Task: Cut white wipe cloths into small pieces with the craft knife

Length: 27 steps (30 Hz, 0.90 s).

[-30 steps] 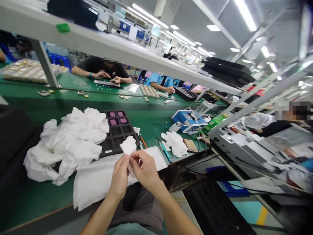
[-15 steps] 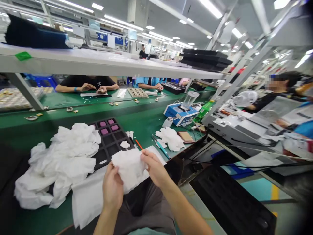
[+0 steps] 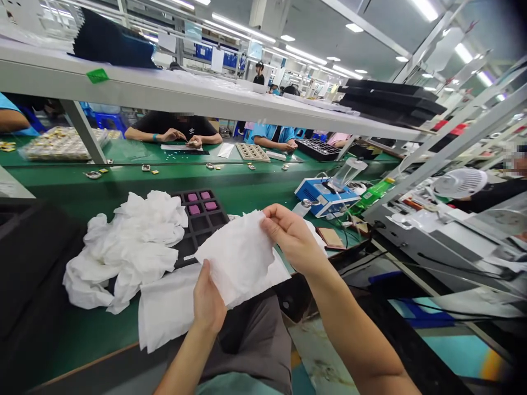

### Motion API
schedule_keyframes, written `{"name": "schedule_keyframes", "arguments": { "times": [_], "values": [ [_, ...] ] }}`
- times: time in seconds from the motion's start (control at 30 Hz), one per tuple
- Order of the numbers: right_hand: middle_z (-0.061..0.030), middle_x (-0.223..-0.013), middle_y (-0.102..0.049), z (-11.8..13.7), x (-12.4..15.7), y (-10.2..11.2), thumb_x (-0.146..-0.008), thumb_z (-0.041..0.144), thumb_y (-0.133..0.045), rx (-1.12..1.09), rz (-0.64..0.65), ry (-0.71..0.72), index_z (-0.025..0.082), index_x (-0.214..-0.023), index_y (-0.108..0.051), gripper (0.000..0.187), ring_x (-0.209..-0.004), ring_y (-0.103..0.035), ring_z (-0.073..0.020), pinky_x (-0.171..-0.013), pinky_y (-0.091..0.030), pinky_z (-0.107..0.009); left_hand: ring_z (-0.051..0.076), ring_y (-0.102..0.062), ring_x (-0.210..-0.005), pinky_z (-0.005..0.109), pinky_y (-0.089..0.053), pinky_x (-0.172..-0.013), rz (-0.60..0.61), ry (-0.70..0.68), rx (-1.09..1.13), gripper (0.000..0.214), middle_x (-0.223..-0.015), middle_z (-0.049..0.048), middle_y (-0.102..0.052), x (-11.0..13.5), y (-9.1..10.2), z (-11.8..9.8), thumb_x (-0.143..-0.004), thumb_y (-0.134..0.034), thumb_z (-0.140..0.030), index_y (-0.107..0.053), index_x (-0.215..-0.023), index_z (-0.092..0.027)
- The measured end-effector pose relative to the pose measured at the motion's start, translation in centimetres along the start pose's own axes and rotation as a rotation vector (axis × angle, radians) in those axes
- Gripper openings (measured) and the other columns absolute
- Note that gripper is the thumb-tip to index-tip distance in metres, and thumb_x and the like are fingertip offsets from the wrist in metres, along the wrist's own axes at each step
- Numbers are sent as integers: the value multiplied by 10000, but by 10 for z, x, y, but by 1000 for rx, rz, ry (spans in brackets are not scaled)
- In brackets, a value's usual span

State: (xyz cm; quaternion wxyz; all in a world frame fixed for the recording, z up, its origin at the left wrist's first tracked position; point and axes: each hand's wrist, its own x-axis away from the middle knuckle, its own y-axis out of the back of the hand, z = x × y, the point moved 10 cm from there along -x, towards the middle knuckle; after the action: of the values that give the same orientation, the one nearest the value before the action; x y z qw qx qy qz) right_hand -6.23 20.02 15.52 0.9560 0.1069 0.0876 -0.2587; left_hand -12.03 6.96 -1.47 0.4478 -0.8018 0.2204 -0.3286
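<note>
1. Here we have the right hand (image 3: 294, 241) at the upper right corner of a thin, white, ragged-edged paper sheet (image 3: 239, 258), thumb against bent fingers in a tight pinch.
2. And the left hand (image 3: 209, 299) has the lower left side, thumb along the edge; its fingers are hidden behind the paper, so we cannot tell how they lie. Holding opposite sides probably keeps so limp a piece spread.
3. Our sheet is up in the air, tilted, over the person's lap and the bench edge, masking part of a black tray (image 3: 200, 224) with square compartments. Four purple, blocky pieces (image 3: 193, 209) sit apart in its far compartments, which likely stops them rubbing together.
4. Underneath, a flat, white, larger sheet (image 3: 168, 307) lies along the green bench top (image 3: 255, 189), perhaps as a clean work surface; a crumpled white heap (image 3: 135, 236) overlaps the tray's left side, within easy reach, we'd judge.
5. Now the change: a second ago we had a small bunched wad between both hands; half a second ago it was opening, lower down. Now it's broader and the right hand is higher.
6. The orange stick and the white scrap on the tray are out of our sight, probably behind the raised paper.
</note>
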Motion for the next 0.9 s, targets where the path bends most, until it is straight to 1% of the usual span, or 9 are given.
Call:
{"name": "schedule_keyframes", "arguments": {
  "times": [0.13,0.27,0.33,0.43,0.5,0.6,0.7,0.8,0.9],
  "values": [
    [36,-666,-525,24,-9,-5,-902,483,-656,31,6,58,201,-952,-574,298,-557,-439,-100,-487,-311,-232,152,-708,-879,258,-569,-840,-45,-27,-27,183,-1001,54,-754,-7,9,-11,-810,-756,-208,-721,-983,-161],
    [23,-696,-551,63,-19,7,-906,350,-652,153,-15,204,186,-931,-596,174,-599,-463,-103,-529,-344,-238,115,-656,-793,219,-534,-739,-95,-101,-176,303,-896,9,-693,-7,21,-24,-657,-864,-182,-685,-901,-178],
    [7,-743,-581,77,-23,11,-902,297,-646,215,17,257,181,-919,-605,123,-647,-490,-109,-561,-363,-242,110,-629,-808,217,-510,-734,-142,-252,-310,372,-910,-4,-660,-1,27,-40,-639,-893,-260,-675,-933,-193],
    [-11,-789,-609,78,-24,10,-905,258,-615,252,98,254,176,-898,-608,83,-694,-514,-117,-585,-371,-244,101,-594,-817,211,-483,-764,-244,-624,-527,383,-888,-21,-620,23,26,-72,-661,-890,-310,-650,-940,-208],
    [-8,-787,-606,67,-21,5,-905,250,-596,236,141,221,173,-898,-599,77,-684,-505,-112,-577,-361,-240,120,-599,-807,236,-488,-769,-174,-729,-692,322,-861,-6,-622,33,7,-74,-727,-849,-346,-644,-932,-204],
    [15,-745,-581,46,-14,-8,-910,248,-568,202,213,158,175,-908,-579,74,-631,-463,-97,-553,-337,-231,193,-647,-940,297,-512,-811,55,-694,-883,307,-1003,63,-667,33,-33,-60,-812,-771,-370,-658,-1041,-199],
    [31,-705,-563,34,-6,-16,-908,248,-566,223,266,124,180,-907,-580,70,-609,-440,-93,-553,-332,-227,227,-602,-1123,312,-495,-921,32,-866,-915,371,-1169,80,-648,44,-57,-82,-780,-795,-312,-669,-1116,-218],
    [42,-636,-545,29,-4,-12,-899,266,-590,243,243,90,184,-894,-612,86,-578,-429,-96,-539,-321,-227,178,-614,-892,242,-504,-801,-47,-966,-946,207,-924,32,-676,54,-74,-108,-718,-842,-242,-738,-894,-207],
    [20,-651,-604,24,-7,-12,-871,264,-620,168,215,58,175,-865,-660,98,-577,-486,-103,-535,-352,-227,142,-589,-641,213,-501,-603,89,-772,-980,105,-685,12,-669,44,-97,-96,-719,-841,-250,-761,-744,-186]
  ]
}}
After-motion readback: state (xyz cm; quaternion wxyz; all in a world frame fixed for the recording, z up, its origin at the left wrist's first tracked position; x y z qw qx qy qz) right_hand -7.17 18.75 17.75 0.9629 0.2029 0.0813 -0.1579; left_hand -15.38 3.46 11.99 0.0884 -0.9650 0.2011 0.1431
